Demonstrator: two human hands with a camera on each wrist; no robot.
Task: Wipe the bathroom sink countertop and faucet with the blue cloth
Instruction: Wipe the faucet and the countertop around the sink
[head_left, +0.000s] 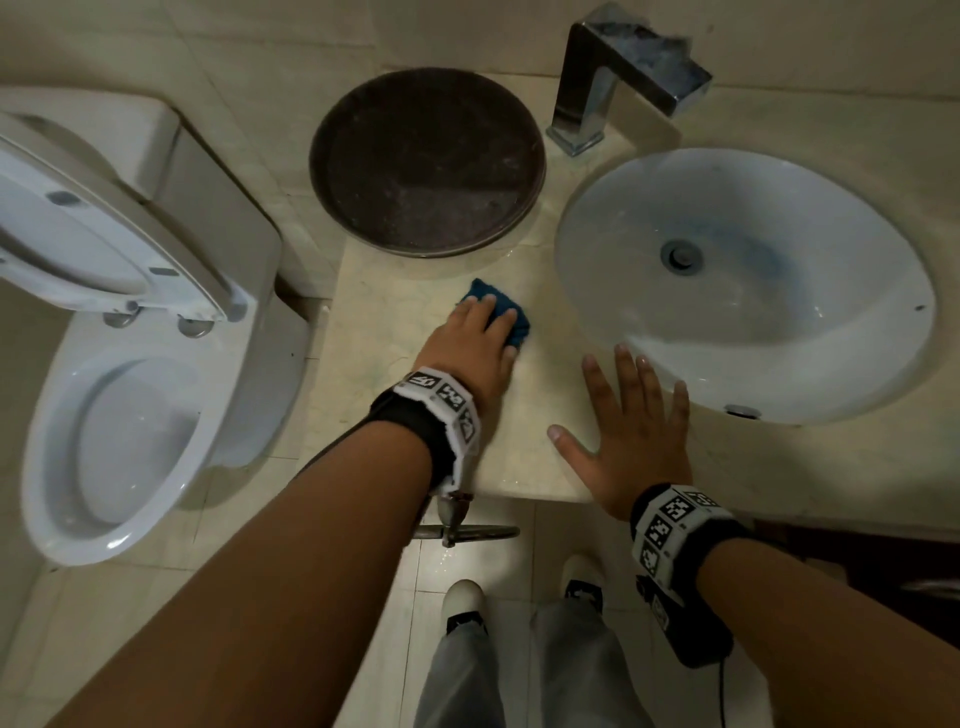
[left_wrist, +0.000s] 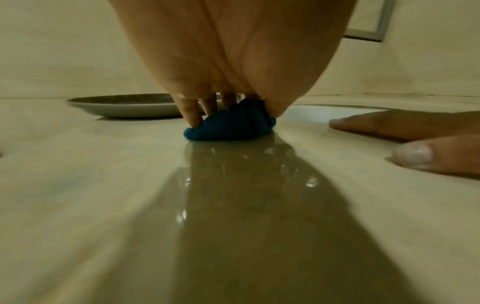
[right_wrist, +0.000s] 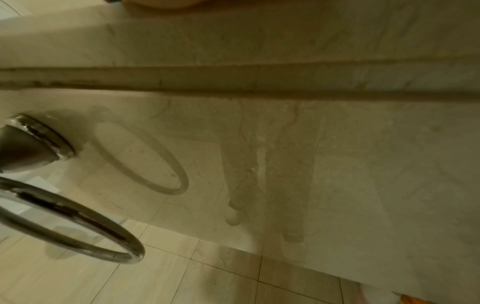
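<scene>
- On the counter, between tray and basin, my left hand presses the cloth flat against the stone; the left wrist view shows the fingers bent down onto the bunched blue fabric, thumb at its far side.
- My right hand lies palm-down on the counter just beside the sink, fingers straight and spread, holding nothing.
- No readable writing; both wristbands carry black-and-white square code markers only.
- Open stone lies left of the cloth out to the counter's left edge, and between my two hands down to the front edge. Behind the cloth, the tray overhangs the left edge slightly.
- Counter is glossy beige marble; a wet sheen trails from the cloth toward the left wrist camera.
- Cloth is small, soft, dark blue.
- Sink is a round white basin with a metal drain, set into the counter.
- Faucet is square-section chrome, standing behind the sink, well apart from the cloth.
- Tray is round, dark brown, shallow-rimmed.
- Toilet stands left of the counter, lid up.
- Chrome towel ring hangs on the counter's front face.
</scene>
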